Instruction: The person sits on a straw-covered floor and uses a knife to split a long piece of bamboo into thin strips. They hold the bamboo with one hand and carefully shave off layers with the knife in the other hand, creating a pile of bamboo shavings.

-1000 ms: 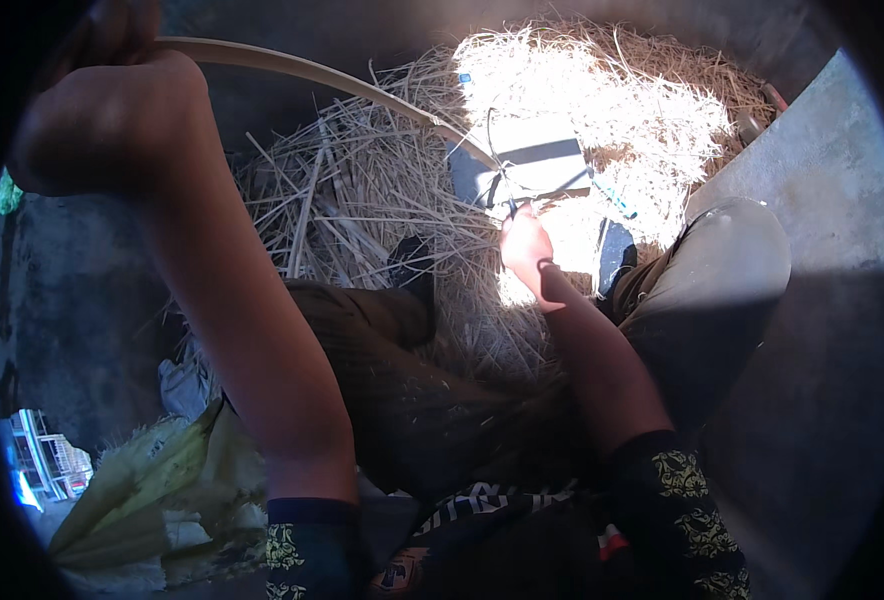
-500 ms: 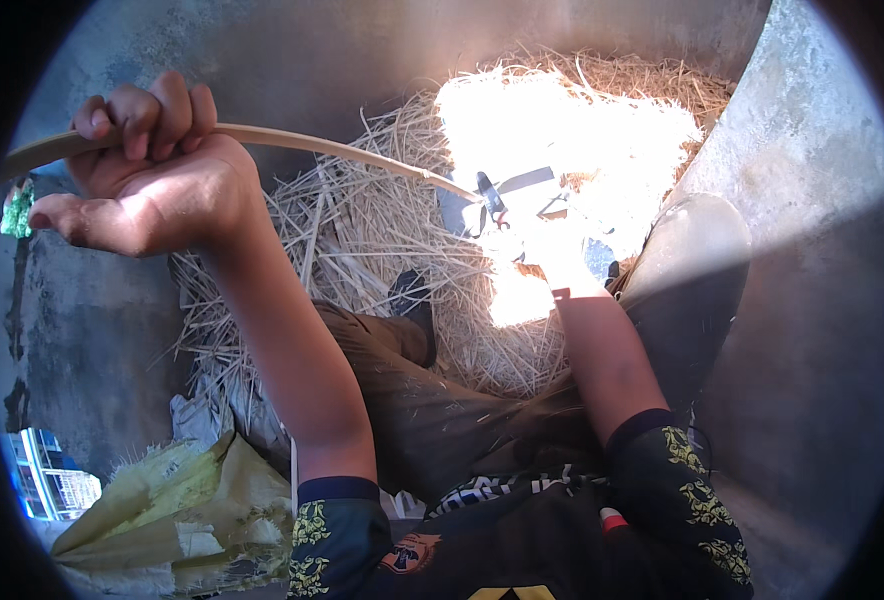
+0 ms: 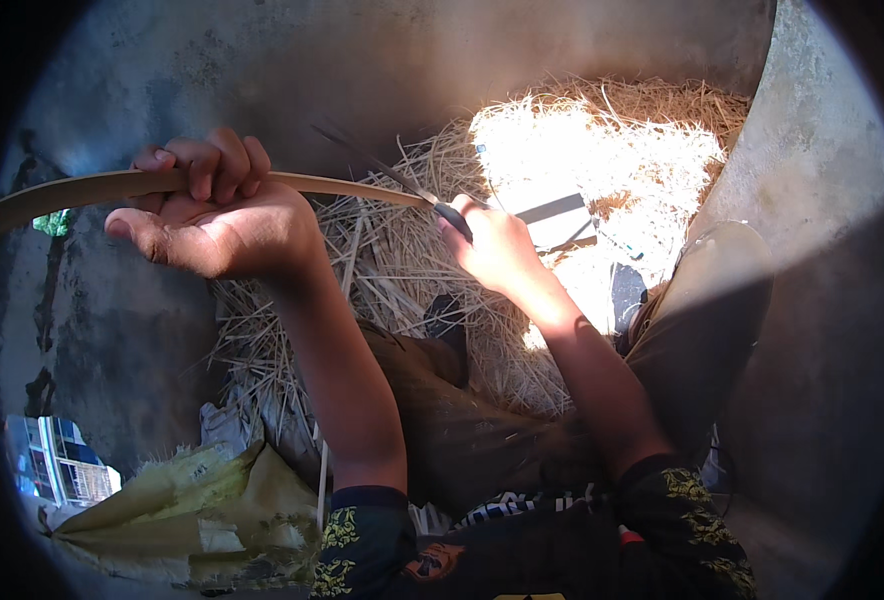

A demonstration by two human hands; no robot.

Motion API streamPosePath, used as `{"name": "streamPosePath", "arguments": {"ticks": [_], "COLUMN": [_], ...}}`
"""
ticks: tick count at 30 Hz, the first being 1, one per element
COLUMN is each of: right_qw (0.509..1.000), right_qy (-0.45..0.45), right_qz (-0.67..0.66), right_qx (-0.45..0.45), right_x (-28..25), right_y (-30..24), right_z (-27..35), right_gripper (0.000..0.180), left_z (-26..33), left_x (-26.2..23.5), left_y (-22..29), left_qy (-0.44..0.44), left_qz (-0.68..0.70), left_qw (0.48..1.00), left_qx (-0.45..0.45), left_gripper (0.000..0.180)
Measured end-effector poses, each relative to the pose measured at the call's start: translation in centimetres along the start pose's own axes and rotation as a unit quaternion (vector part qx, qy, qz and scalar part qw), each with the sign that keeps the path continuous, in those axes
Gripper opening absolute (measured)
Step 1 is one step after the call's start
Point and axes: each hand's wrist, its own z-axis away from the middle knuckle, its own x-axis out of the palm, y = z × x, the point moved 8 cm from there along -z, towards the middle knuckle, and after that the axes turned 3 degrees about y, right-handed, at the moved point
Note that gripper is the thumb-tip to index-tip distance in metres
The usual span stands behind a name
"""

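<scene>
My left hand (image 3: pixel 227 215) is raised with the palm turned up. Its fingers curl over a long, thin bamboo strip (image 3: pixel 72 190), and the thumb sticks out to the left. The strip bends gently from the left rim of the view toward my right hand (image 3: pixel 492 245). That hand is closed round the dark handle of a knife (image 3: pixel 392 172), whose narrow blade points up and left. The blade crosses the strip near its right end; whether it touches the strip I cannot tell. Behind my right hand, a flat grey rectangular block (image 3: pixel 554 222) lies in bright sunlight.
Pale shavings (image 3: pixel 382 250) heap between my legs and against a grey wall (image 3: pixel 392 60). Glare washes out part of the heap. A torn yellowish sack (image 3: pixel 192 520) lies at the lower left. Another wall (image 3: pixel 832 200) rises close on the right.
My right hand has come out of the glare, up and to the left, with the knife now plainly visible beside the strip. My left hand appears lower and further right, still gripping the strip.
</scene>
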Motion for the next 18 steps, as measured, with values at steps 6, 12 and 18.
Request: {"name": "streamPosePath", "arguments": {"ticks": [6,12,18], "right_qw": [0.892,0.911,0.861], "right_qy": [-0.178,-0.068,-0.046], "right_qz": [0.225,0.028,-0.141], "right_qx": [0.35,0.406,0.487], "right_x": [5.8,8.5,6.6], "right_y": [25.8,23.6,19.4], "right_z": [16.5,13.8,9.0], "right_gripper": [0.047,0.034,0.036], "left_z": [-0.8,-1.6,-2.2], "left_x": [-1.7,-4.1,-6.2], "left_y": [-0.6,-0.7,-1.0], "left_qy": [0.023,0.108,0.142], "left_qz": [0.003,-0.093,-0.063], "left_qw": [0.999,0.989,0.984], "left_qx": [-0.036,-0.031,-0.089], "left_gripper": [0.06,0.05,0.05]}}
